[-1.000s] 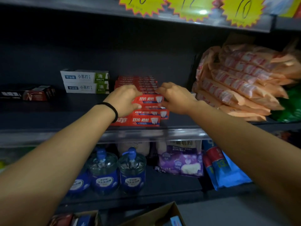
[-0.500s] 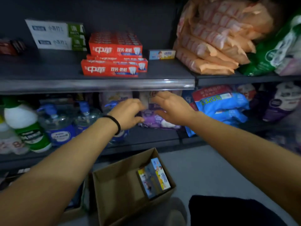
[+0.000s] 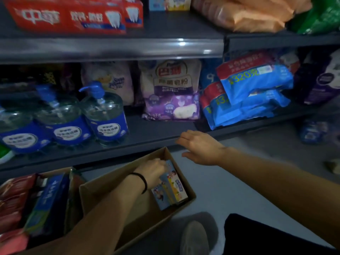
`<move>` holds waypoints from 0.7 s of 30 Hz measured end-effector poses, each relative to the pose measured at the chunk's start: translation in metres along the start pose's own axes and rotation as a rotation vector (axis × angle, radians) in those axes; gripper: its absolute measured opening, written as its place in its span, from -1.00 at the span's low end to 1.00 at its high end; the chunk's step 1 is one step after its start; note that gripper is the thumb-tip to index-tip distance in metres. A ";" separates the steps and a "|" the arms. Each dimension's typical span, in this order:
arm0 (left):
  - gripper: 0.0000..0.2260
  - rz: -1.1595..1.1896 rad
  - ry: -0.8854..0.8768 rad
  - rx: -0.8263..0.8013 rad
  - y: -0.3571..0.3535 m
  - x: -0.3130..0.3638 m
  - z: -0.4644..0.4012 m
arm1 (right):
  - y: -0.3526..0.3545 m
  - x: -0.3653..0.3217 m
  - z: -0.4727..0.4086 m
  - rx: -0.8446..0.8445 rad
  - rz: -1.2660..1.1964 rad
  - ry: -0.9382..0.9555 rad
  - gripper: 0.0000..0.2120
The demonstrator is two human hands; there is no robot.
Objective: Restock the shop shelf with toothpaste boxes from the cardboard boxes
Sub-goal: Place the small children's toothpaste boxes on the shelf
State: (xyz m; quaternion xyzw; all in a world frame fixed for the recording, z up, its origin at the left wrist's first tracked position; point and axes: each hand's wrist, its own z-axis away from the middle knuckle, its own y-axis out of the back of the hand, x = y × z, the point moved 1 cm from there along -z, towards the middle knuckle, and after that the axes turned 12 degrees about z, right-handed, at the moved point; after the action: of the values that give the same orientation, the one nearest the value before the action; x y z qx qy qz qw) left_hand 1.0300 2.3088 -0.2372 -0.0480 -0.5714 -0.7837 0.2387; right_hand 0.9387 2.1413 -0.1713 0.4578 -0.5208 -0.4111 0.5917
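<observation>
Toothpaste boxes (image 3: 170, 188), small and pale blue, are standing at the brown cardboard box's (image 3: 103, 183) right end; our left hand (image 3: 153, 172) is pinching 1, while our right hand (image 3: 201, 147) is hovering spread, ready to help.

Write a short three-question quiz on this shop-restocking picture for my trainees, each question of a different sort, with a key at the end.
1. True or false: the right hand is holding a toothpaste box.
2. Which hand reaches into the open cardboard box on the floor? A) left hand B) right hand C) both
3. Fill in: the pump bottles with blue labels stand on the ______ shelf, below the red toothpaste boxes.

Key
1. False: it hangs empty and open above the floor, near the lower shelf's edge.
2. A: it is at the small colourful boxes inside.
3. Lower.
</observation>
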 end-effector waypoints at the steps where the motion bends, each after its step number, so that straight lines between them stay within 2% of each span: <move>1: -0.66 -0.025 -0.019 -0.016 -0.008 -0.002 -0.007 | -0.008 0.004 0.001 -0.020 0.000 -0.011 -0.61; 6: -0.57 -0.119 -0.180 -0.066 -0.031 -0.007 -0.042 | -0.036 0.020 0.000 -0.071 -0.038 -0.075 -0.59; 15: -0.76 -0.177 -0.326 0.048 -0.041 -0.012 -0.055 | -0.059 0.023 -0.003 -0.097 -0.123 -0.119 -0.57; 18: -0.70 -0.165 -0.342 0.082 -0.040 -0.016 -0.055 | -0.061 0.018 -0.003 -0.124 -0.123 -0.122 -0.56; 21: -0.70 -0.124 -0.302 0.043 -0.032 -0.016 -0.052 | -0.059 0.015 -0.001 -0.140 -0.129 -0.118 -0.55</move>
State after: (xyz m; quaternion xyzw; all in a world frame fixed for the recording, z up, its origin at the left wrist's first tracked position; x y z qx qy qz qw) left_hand 1.0409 2.2741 -0.2888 -0.1249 -0.6193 -0.7684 0.1022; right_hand 0.9413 2.1127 -0.2250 0.4230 -0.4940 -0.5101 0.5629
